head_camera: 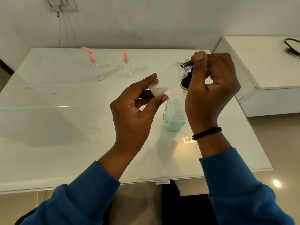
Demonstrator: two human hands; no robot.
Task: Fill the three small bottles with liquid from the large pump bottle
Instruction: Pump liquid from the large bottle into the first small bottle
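Note:
My left hand (136, 103) pinches the base of a clear small bottle (168, 78), which is tilted with its neck up to the right. White residue shows inside it. My right hand (209, 88) grips the dark silver cap (188, 63) at that neck. Below and behind the hands stands the large bottle (174, 114) with blue-green liquid low inside it; its dark top (185, 82) is partly hidden. Two more small clear bottles with pink pump tops stand upright at the back left, one (96, 69) further left than the other (127, 67).
The white glossy table (56, 119) has its front edge close to my body. A white cabinet (266, 70) stands to the right with a black cable (292, 47) on it. A wall socket (60, 4) is at the top left.

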